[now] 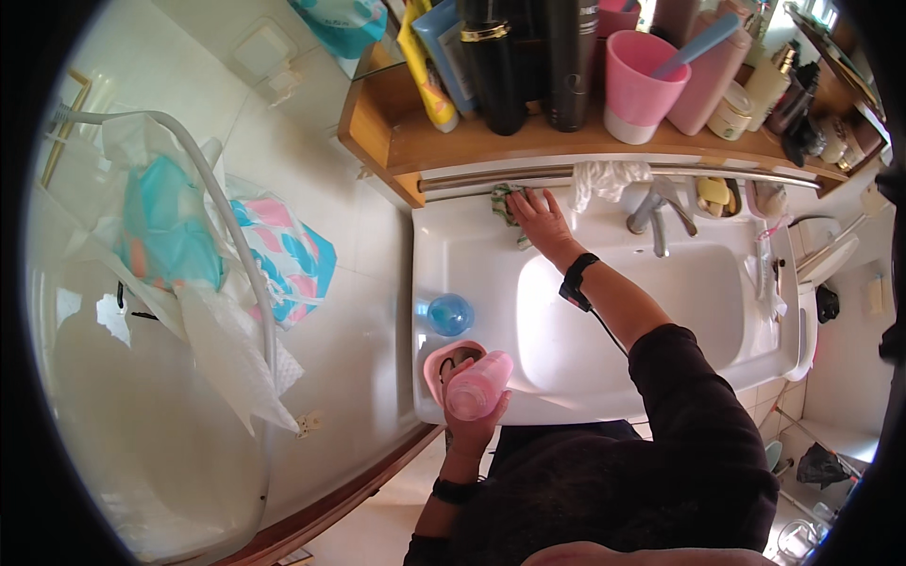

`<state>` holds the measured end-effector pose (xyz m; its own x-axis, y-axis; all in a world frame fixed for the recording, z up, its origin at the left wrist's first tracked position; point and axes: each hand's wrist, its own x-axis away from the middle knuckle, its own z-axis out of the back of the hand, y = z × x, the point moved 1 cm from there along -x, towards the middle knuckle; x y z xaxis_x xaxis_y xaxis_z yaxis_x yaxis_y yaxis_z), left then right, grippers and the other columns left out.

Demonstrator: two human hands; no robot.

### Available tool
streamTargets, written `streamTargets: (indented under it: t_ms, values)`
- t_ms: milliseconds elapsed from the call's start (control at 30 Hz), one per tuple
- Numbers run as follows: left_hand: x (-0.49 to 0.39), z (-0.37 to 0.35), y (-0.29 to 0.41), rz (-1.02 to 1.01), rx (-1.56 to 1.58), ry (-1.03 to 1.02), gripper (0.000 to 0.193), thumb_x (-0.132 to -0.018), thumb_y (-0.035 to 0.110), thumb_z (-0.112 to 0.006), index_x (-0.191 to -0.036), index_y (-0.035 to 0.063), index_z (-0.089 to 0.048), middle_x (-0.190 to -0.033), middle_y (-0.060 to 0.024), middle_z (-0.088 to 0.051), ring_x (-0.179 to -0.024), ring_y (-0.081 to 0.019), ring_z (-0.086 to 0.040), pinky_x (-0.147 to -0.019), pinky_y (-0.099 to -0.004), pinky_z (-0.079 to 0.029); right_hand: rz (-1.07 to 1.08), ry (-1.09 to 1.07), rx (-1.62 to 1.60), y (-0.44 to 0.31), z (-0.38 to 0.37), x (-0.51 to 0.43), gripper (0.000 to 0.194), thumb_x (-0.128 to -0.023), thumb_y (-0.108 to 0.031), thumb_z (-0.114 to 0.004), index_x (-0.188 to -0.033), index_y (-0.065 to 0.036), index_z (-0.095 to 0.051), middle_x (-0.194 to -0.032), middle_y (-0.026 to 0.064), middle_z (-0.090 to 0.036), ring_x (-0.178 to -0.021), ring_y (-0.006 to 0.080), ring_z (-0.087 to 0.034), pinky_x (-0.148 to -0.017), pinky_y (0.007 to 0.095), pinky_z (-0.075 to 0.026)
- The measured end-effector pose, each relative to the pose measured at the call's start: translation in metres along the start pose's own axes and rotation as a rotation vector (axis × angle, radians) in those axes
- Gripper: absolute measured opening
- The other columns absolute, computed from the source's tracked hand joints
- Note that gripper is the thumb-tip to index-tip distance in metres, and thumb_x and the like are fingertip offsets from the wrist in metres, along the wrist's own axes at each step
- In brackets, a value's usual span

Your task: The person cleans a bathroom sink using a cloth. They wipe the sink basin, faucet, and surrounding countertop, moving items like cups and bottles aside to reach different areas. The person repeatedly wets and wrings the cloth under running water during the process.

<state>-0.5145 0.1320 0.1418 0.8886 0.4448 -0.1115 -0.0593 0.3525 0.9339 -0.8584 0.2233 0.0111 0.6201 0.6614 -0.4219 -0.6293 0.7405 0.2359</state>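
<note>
My left hand (471, 424) holds a translucent pink bottle (481, 385) tilted over the sink's front left corner. Beneath it sits a pink container (433, 375) with small dark items inside. My right hand (543, 223) is stretched to the back ledge of the white washbasin (460, 265), fingers pressing on a green-and-white striped cloth (504, 205). Part of the cloth is hidden under the hand. Between the two hands, a round blue clear container (451, 315) stands on the left ledge. To the right of my right hand is the chrome faucet (660, 212).
Above the basin, a wooden shelf (453, 152) carries bottles and a pink cup (640, 85). A metal rail (488, 177) below it holds a white cloth (605, 180). A soap dish (716, 197) sits behind the faucet. Patterned bags (283, 258) and a grey hose (237, 233) hang left.
</note>
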Motion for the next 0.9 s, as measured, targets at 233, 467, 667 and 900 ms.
streamTargets:
  t_ms: [233, 467, 667, 900]
  values:
    - [0.009, -0.003, 0.009, -0.02, 0.046, 0.003, 0.075, -0.066, 0.005, -0.086, -0.13, 0.0027, -0.048, -0.127, -0.0116, -0.054, -0.118, -0.027, -0.055, -0.1, -0.0384, -0.046, -0.115, -0.052, -0.076, 0.054, -0.004, 0.042, 0.061, -0.082, -0.01, -0.059, -0.141, -0.006, -0.045, -0.14, 0.009, -0.045, -0.126, 0.0274, -0.05, -0.096, 0.0385, -0.049]
    - [0.02, -0.002, 0.011, -0.012, 0.132, 0.022, 0.076, -0.066, 0.005, -0.086, -0.13, 0.0027, -0.046, -0.127, -0.0112, -0.053, -0.117, -0.0254, -0.055, -0.099, -0.0383, -0.047, -0.527, -0.364, -0.29, 0.072, 0.025, 0.04, 0.028, -0.087, -0.02, -0.057, -0.11, -0.006, -0.062, -0.126, 0.0162, -0.059, -0.117, 0.0316, -0.057, -0.083, 0.0461, -0.053]
    - [0.024, 0.003, 0.005, 0.018, 0.167, 0.048, 0.077, -0.065, 0.007, -0.087, -0.13, 0.0029, -0.047, -0.128, -0.0111, -0.053, -0.117, -0.0256, -0.055, -0.099, -0.0383, -0.048, -0.618, -0.478, -1.462, 0.058, 0.061, 0.051, 0.038, -0.093, -0.021, -0.056, -0.126, -0.003, -0.055, -0.105, 0.0134, -0.068, -0.098, 0.022, -0.065, -0.085, 0.0382, -0.051]
    - [0.026, 0.003, -0.004, 0.035, 0.165, 0.087, 0.077, -0.063, 0.007, -0.088, -0.129, 0.003, -0.048, -0.128, -0.0119, -0.053, -0.117, -0.0258, -0.055, -0.099, -0.0388, -0.047, -0.481, -0.413, -1.08, 0.002, 0.054, 0.076, 0.024, -0.093, -0.025, -0.058, -0.095, -0.002, -0.063, -0.104, 0.0215, -0.065, -0.1, 0.0406, -0.059, -0.086, 0.0454, -0.049]
